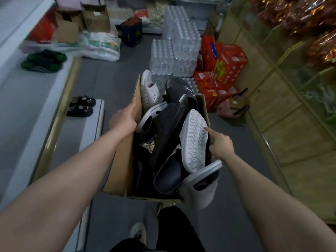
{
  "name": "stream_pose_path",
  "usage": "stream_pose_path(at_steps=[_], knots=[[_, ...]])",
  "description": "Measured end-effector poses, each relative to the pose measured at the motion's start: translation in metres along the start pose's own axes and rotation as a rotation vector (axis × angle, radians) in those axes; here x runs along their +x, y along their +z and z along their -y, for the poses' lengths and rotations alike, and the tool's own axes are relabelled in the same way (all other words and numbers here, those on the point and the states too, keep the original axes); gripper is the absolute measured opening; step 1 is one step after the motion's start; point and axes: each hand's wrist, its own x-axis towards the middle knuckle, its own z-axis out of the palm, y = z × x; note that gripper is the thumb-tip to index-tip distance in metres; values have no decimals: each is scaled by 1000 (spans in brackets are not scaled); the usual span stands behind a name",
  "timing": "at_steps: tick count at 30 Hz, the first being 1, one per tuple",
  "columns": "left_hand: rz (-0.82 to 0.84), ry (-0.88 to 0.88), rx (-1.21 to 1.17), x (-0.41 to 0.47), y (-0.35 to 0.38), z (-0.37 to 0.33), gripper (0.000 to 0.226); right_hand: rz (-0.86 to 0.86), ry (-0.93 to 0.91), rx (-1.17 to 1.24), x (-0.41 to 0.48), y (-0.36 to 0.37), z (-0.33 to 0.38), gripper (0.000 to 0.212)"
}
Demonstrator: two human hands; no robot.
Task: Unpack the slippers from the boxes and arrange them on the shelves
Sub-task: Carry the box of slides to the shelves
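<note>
Your left hand (123, 119) grips the left flap of the brown cardboard box (123, 170), and your right hand (221, 145) is curled on its right wall, with the forefinger touching the white slipper with the ribbed sole (194, 142). The box is heaped with slippers, among them a long black rubber slipper (169, 128) lying across the others. Ahead, packs of shrink-wrapped water bottles (174, 51) and red printed cartons (223, 70) stand on the grey floor (109, 79). On the white shelf (27, 110) at your left lies a pair of green slippers (43, 60), and a pair of small black slippers (81, 106) lies lower, nearer to the box. A wooden glass-fronted cabinet (272, 115) stands at your right.
</note>
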Motion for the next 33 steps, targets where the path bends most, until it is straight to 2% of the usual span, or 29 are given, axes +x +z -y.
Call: stream_pose_path(at_steps=[6,12,19,27,33], knots=[[-24,-26,-4,144,25,-48,91,-2,-9,25,162,-24,-5,84],[-37,-54,-114,278,46,-109,95,30,1,50,318,-65,-25,86],[-40,-70,-104,392,72,-158,92,25,-10,34,450,-79,-38,80],[-7,-51,-66,487,115,-170,88,51,27,57,547,-47,-50,78],[52,-55,-49,516,150,-161,88,78,29,67,578,-16,-59,75]])
